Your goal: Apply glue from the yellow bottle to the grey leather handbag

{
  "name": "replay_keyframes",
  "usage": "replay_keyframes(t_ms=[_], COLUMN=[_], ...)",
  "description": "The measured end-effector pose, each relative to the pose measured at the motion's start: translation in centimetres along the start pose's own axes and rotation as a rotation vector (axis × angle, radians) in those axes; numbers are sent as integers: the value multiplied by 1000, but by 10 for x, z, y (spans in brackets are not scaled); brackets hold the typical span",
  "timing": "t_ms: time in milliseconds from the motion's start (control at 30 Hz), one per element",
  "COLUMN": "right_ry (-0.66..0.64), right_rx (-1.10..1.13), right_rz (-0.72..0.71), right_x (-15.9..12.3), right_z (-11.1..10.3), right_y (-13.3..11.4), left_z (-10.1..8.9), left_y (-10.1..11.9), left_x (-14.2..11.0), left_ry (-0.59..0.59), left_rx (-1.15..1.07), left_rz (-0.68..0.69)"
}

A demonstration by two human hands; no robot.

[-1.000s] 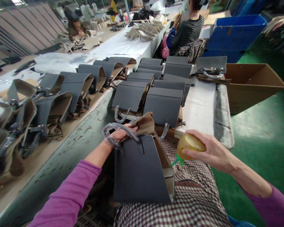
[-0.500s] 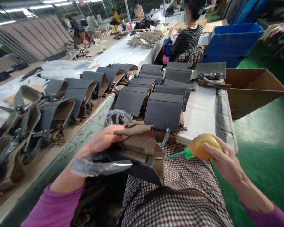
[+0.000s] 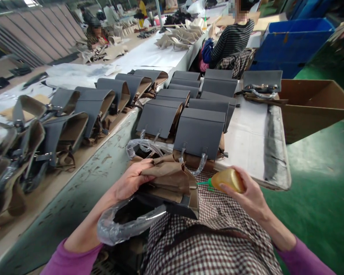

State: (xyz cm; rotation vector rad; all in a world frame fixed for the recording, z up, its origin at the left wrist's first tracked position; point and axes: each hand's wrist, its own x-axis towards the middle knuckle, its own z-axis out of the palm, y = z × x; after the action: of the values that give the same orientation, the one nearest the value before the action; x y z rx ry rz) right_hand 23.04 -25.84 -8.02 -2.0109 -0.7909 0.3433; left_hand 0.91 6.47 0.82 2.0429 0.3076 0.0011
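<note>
My left hand [image 3: 136, 178] grips the brown lining edge of an unfinished handbag [image 3: 172, 177] that rests over my lap. The bag's dark outer panel lies underneath, and its plastic-wrapped handle [image 3: 114, 231] loops out toward me. In my right hand [image 3: 248, 191] is a squeeze bottle [image 3: 227, 180] of amber liquid, held on its side with the fingers wrapped round it. Its thin green nozzle points left, and the tip is at the bag's right edge; whether it touches cannot be made out. A checked apron [image 3: 218, 236] covers my lap.
Several grey bag bodies [image 3: 200, 130] stand on the white-covered table [image 3: 248, 141] ahead. More bags [image 3: 93, 107] line the long bench on the left. A cardboard box [image 3: 312, 114] and a blue bin [image 3: 298, 46] stand at the right. A seated person in stripes [image 3: 232, 42] is beyond.
My right hand has brought the bottle left, so its nozzle now meets the bag's edge in view. The wrapped handle has swung lower and opened into a loop. My left hand keeps its grip.
</note>
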Motion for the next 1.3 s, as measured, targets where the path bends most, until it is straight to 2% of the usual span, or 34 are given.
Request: replay_keyframes(t_ms=[167, 300, 467, 667, 833, 1067, 1300], right_ry=[-12, -79, -152, -248, -161, -151, -282], right_rx=[-57, -100, -83, 31, 56, 46, 78], right_rz=[-192, -251, -169, 24, 176, 85, 74], right_x=[10, 12, 12, 15, 9, 1, -8], right_z=[8, 12, 10, 1, 0, 3, -5], right_y=[0, 6, 4, -8, -4, -2, -10], left_z=[3, 3, 6, 9, 9, 15, 18], left_y=[3, 4, 6, 11, 9, 15, 13], left_x=[1, 0, -3, -5, -14, -29, -39], left_ry=[-11, -20, -7, 0, -8, -26, -19], left_rx=[86, 108, 125, 124, 121, 98, 86], left_rz=[2, 35, 70, 81, 76, 92, 141])
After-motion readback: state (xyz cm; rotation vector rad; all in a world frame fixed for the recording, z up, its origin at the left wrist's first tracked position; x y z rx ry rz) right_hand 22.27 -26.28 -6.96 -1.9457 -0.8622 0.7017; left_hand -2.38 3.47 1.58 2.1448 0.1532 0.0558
